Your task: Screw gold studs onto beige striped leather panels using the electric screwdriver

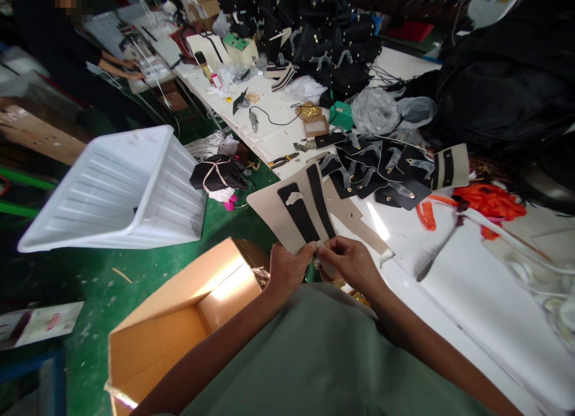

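Both hands hold a beige flat panel with black strips (269, 205) in front of my body, tilted up from its lower edge. My left hand (290, 269) pinches the lower edge, thumb on the face. Close beside it, my right hand (348, 257) is closed at the lower right corner, where a small whitish bit shows between the thumbs; what it is I cannot make out. A torn white patch (294, 197) lies on the wider black strip. Just beyond, black panels with clear plastic-wrapped metal fittings (366, 167) lie heaped on the white table (265, 137).
An open cardboard box (162, 332) stands on the floor at my left, with a large white bin (148, 188) beyond it. Pliers (284, 160) lie at the table edge. Orange straps (489, 203) are at right, black bags (314, 39) at back. Another person (67, 51) works far left.
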Demonstrator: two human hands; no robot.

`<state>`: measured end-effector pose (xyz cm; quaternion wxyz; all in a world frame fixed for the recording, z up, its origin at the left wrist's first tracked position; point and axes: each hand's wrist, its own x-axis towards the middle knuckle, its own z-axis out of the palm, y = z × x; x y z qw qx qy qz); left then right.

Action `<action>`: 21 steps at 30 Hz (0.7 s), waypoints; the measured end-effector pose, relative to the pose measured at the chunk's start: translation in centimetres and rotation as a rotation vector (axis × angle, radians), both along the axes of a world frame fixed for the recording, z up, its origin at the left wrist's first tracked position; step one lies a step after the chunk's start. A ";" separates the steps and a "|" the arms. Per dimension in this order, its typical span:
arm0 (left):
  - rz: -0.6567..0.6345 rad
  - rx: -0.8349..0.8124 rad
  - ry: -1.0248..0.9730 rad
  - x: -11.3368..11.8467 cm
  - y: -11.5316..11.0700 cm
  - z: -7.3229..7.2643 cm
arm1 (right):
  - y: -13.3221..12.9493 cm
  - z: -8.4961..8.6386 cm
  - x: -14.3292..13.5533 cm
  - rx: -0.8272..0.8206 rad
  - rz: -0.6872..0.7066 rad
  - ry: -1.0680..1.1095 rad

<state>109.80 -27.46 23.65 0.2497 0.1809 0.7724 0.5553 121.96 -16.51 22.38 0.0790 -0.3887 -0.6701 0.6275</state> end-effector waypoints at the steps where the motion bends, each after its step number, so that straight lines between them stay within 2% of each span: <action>1: -0.005 0.016 -0.007 0.1 0.0 0.0 | 0.0 0.0 0.0 0.025 0.009 -0.001; 6: -0.017 0.117 -0.143 0.3 0.3 -1.0 | -0.1 0.0 0.2 0.214 0.073 -0.076; 10: 0.044 0.079 -0.189 1.0 0.2 -2.1 | 0.1 -0.5 0.3 0.291 0.182 -0.136; 13: 0.095 0.063 -0.159 1.5 0.2 -3.7 | -0.7 -0.5 0.1 0.361 0.267 -0.145; 15: 0.164 0.025 -0.128 0.9 -0.3 -5.5 | -2.0 0.2 -0.3 0.372 0.396 -0.056; 18: 0.368 -0.116 -0.082 -1.3 -3.2 -8.0 | -3.8 1.9 -0.9 0.275 0.729 0.183; 19: 0.432 -0.149 -0.066 -2.1 -4.8 -8.6 | -4.0 2.3 -1.1 0.231 0.785 0.235; 21: 0.514 -0.175 -0.035 -3.4 -8.7 -9.1 | -3.7 2.8 -1.3 0.145 0.756 0.256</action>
